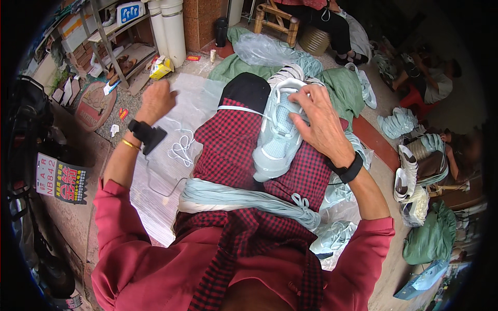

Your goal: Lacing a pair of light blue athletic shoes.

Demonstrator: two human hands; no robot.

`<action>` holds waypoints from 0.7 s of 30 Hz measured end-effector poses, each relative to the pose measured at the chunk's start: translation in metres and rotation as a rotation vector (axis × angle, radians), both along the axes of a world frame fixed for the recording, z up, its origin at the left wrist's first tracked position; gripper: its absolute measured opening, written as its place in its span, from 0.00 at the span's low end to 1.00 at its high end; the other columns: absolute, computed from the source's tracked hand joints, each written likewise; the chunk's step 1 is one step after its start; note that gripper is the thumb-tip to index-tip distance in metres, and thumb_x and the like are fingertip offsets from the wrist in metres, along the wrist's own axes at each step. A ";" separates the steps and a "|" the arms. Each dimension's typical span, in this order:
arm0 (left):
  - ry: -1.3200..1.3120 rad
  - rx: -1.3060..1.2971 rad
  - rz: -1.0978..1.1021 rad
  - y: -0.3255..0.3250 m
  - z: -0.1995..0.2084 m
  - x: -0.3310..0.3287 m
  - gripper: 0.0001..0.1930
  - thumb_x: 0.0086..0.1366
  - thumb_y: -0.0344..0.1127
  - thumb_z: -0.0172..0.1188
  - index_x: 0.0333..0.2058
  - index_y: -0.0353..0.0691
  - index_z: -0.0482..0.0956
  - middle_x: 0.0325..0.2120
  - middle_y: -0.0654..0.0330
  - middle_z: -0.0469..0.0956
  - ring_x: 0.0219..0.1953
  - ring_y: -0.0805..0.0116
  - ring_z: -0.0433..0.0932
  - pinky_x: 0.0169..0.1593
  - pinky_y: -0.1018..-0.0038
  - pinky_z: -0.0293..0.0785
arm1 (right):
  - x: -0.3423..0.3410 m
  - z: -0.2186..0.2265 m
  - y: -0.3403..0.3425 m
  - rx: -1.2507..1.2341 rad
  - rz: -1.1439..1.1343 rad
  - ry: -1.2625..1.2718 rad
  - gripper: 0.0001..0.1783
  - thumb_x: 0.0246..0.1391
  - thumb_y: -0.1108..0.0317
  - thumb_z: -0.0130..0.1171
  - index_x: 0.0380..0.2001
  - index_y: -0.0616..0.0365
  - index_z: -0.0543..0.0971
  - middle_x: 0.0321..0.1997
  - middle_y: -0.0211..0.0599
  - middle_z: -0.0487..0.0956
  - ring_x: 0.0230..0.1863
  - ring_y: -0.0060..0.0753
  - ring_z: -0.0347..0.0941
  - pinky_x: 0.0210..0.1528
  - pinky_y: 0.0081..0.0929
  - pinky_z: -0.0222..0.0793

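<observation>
A pale blue and white sneaker (280, 127) lies on my lap, its toe toward me. Curled over its right side near the lacing, my right hand (320, 118) grips it, with thumb and forefinger bent at the eyelets. A pale flat shoelace (239, 109) runs left from the shoe across my black-covered knee. My left hand (157, 101) is raised off to the left, its fingers closed; what is in them, if anything, is hidden. A bundle of pale blue laces (244, 199) stretches across my lap, over a red-and-black checked apron (225, 142).
Clear plastic sheeting (168, 122) covers the ground at left, with a loose white cord (181, 150) on it. More laced shoes (407, 173) and lace bundles (397, 123) lie at right. A metal shelf (111, 36) stands far left. Other people (433, 78) sit beyond.
</observation>
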State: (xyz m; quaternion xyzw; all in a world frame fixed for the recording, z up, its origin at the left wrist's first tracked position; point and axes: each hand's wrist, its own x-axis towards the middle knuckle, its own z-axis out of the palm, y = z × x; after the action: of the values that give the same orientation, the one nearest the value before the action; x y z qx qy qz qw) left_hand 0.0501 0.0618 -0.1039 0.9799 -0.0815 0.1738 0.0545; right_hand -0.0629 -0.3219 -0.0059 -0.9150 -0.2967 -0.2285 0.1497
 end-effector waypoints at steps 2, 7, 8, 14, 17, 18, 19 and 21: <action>-0.009 -0.384 -0.281 -0.043 0.023 -0.019 0.13 0.65 0.39 0.60 0.32 0.33 0.81 0.32 0.46 0.80 0.32 0.46 0.79 0.38 0.60 0.77 | 0.009 -0.004 0.003 -0.025 0.025 0.044 0.13 0.49 0.74 0.61 0.39 0.64 0.75 0.39 0.45 0.70 0.44 0.48 0.68 0.47 0.40 0.68; -0.154 -0.462 -0.800 -0.125 0.051 -0.061 0.05 0.59 0.34 0.60 0.32 0.39 0.78 0.32 0.56 0.74 0.38 0.53 0.71 0.48 0.61 0.64 | -0.005 0.011 0.009 0.230 -0.045 0.326 0.05 0.55 0.73 0.56 0.33 0.64 0.74 0.32 0.47 0.73 0.33 0.49 0.72 0.39 0.39 0.68; -0.154 -0.439 -0.821 -0.135 0.049 -0.062 0.06 0.58 0.34 0.61 0.31 0.40 0.78 0.31 0.57 0.73 0.38 0.55 0.70 0.47 0.61 0.62 | -0.013 0.017 0.008 0.292 -0.104 0.442 0.10 0.62 0.67 0.52 0.33 0.64 0.73 0.24 0.45 0.74 0.26 0.47 0.72 0.34 0.40 0.67; 0.013 -0.359 -0.881 -0.157 0.044 -0.068 0.09 0.54 0.34 0.64 0.33 0.42 0.75 0.30 0.59 0.71 0.40 0.59 0.69 0.48 0.64 0.56 | -0.017 0.010 -0.020 0.062 -0.171 0.513 0.24 0.65 0.52 0.48 0.28 0.65 0.74 0.19 0.50 0.73 0.22 0.51 0.73 0.30 0.43 0.65; 0.120 -0.378 -0.893 -0.162 0.047 -0.067 0.11 0.53 0.33 0.64 0.35 0.42 0.74 0.28 0.60 0.71 0.37 0.61 0.70 0.47 0.65 0.56 | -0.015 0.007 -0.012 0.014 -0.145 0.423 0.25 0.64 0.53 0.50 0.25 0.66 0.75 0.18 0.54 0.73 0.22 0.56 0.72 0.28 0.45 0.65; 0.172 -0.400 -0.907 -0.163 0.047 -0.066 0.11 0.52 0.32 0.64 0.35 0.42 0.74 0.27 0.61 0.72 0.35 0.62 0.70 0.47 0.66 0.56 | -0.015 0.008 -0.005 0.032 -0.114 0.423 0.25 0.64 0.54 0.51 0.24 0.67 0.76 0.18 0.56 0.72 0.22 0.58 0.72 0.28 0.46 0.64; 0.173 -0.389 -0.908 -0.164 0.045 -0.064 0.11 0.52 0.32 0.64 0.35 0.42 0.74 0.27 0.61 0.72 0.35 0.62 0.70 0.47 0.66 0.56 | -0.015 0.008 0.002 0.042 -0.114 0.420 0.25 0.64 0.54 0.51 0.24 0.67 0.76 0.18 0.56 0.72 0.22 0.58 0.72 0.28 0.46 0.64; 0.116 -0.507 -0.948 -0.166 0.040 -0.058 0.09 0.51 0.30 0.61 0.33 0.43 0.74 0.21 0.63 0.72 0.31 0.62 0.71 0.44 0.65 0.56 | -0.008 0.007 0.013 0.094 -0.103 0.446 0.23 0.63 0.55 0.52 0.24 0.67 0.77 0.16 0.54 0.71 0.22 0.58 0.72 0.26 0.47 0.64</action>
State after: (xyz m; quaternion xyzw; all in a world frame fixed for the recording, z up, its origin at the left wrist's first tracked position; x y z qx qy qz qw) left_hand -0.0084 -0.1046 -0.0641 0.7999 -0.4671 0.0898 0.3661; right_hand -0.0712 -0.3089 0.0011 -0.9489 -0.1980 -0.0415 0.2420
